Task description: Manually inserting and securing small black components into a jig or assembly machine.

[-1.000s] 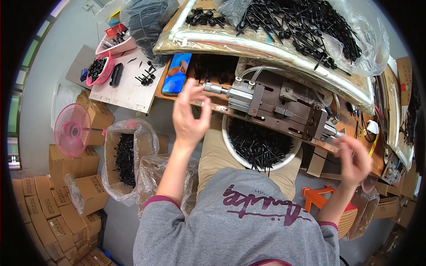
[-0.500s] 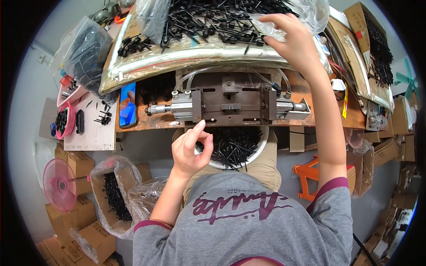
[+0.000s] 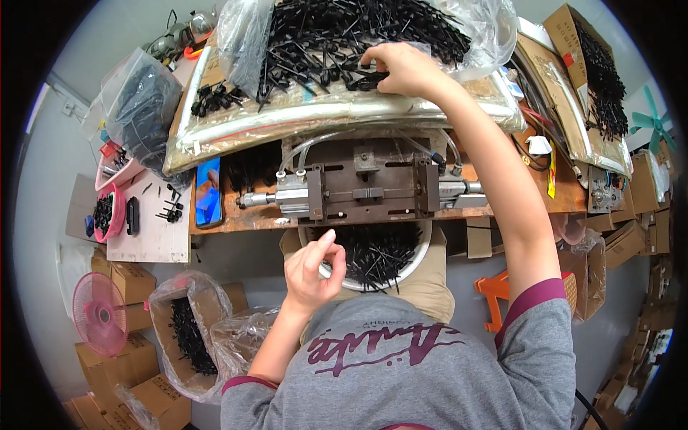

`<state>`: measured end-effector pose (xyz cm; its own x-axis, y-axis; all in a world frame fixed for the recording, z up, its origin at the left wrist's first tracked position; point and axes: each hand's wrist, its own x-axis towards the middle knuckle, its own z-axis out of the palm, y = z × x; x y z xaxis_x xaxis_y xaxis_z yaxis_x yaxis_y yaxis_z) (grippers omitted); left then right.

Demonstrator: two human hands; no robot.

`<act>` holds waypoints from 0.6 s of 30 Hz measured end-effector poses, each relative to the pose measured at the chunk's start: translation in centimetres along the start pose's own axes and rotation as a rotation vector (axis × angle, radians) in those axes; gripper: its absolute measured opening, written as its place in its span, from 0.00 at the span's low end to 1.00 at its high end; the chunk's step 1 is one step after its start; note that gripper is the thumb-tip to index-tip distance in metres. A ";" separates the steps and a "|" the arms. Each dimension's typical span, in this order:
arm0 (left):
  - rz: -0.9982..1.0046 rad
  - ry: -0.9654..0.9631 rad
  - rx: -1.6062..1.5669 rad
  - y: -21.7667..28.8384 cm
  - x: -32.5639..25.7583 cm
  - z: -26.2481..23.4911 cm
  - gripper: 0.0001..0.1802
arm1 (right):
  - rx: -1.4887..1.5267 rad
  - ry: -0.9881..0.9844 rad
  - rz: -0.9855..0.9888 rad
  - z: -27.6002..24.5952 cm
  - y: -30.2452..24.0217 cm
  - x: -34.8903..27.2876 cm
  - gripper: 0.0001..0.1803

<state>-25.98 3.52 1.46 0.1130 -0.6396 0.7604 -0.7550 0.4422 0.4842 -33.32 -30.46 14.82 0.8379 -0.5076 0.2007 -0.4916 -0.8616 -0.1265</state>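
The right hand [image 3: 401,68] closed on small black plastic parts [image 3: 337,36] heaped at the bench's far edge, best pinched singly, while the left hand [image 3: 312,269] hovered loosely curled, empty, above the white bowl [image 3: 423,254].

Right hand [image 3: 405,68]: fingertips buried in the heap of black plastic parts [image 3: 337,36]; whether the grip closes on a piece cannot be read. Heap's far side, beyond that grip, cut by the top edge.

Left hand [image 3: 312,272]: thumb and forefinger pinched together; anything between them is too small to tell.

White basin [image 3: 423,251] just right of the left grip: near rim hidden by the person's lap, far rim under the counter [image 3: 229,218]. Contents blur into one dark mass.

Metal press fixture [image 3: 358,186] beyond the left grip: its underside and hose ends out of sight.

Person's shoulders cut by the lower edge.
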 end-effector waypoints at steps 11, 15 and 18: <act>-0.003 -0.039 -0.066 0.7 0.2 1.2 0.35 | 0.628 0.141 0.204 -1.1 2.8 -0.2 0.15; -0.011 -0.031 -0.083 0.7 0.1 1.3 0.35 | 0.986 0.312 0.317 -1.3 3.6 -0.4 0.15; -0.006 -0.044 -0.087 0.8 0.3 1.6 0.34 | 1.107 0.402 0.298 -1.6 5.2 -0.1 0.20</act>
<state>-27.57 2.69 1.40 0.0872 -0.6686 0.7385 -0.6954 0.4900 0.5257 -36.31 -34.87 15.71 0.4963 -0.8203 0.2843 -0.0192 -0.3378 -0.9410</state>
